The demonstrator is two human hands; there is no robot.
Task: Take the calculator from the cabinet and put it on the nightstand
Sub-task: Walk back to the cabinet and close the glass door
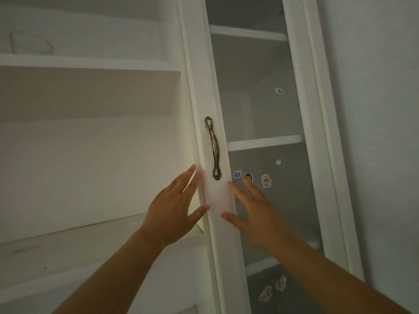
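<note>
Left hand [172, 209] and right hand [256, 211] are hovering spread, empty, either side of the door [217, 200] edge; gripping the handle [214, 148] is looking the surest pull.

Dim, soft, wide-angle bowed edges

The cabinet [90, 62] is white, its open shelves shading to cream in the warmer light. The door [216, 205] has a white frame around a flat grey glass pane [256, 98]. The handle [214, 148] is tarnished bronze with paler silvery wear. On the pane sit a blue sticker [237, 174], a tan-and-blue sticker [266, 180] and, lower down, brownish stickers [281, 283]. The wall [374, 109] is pale grey-white.
</note>
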